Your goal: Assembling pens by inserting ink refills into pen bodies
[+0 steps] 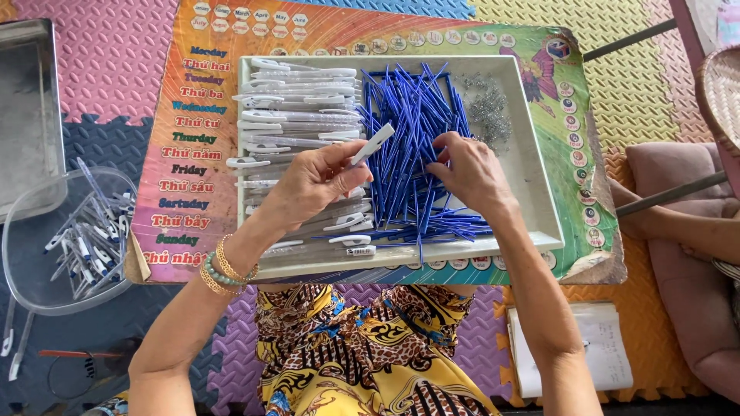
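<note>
A white tray (539, 177) lies on a colourful low board (193, 154). Inside it, white pen barrels (301, 100) are stacked at the left, a heap of blue refills (412, 115) fills the middle, and small metal springs (489, 112) lie at the right. My left hand (312, 185) pinches one white pen barrel (372, 144), tilted up to the right above the tray. My right hand (470, 171) rests on the blue refills with its fingers down among them; whether it grips one is hidden.
A clear plastic bowl (31, 262) with several assembled pens stands at the left, a metal tray (27, 115) behind it. A notebook (601, 339) lies on the foam mat at the lower right. Another person's arm (686, 223) rests at the right edge.
</note>
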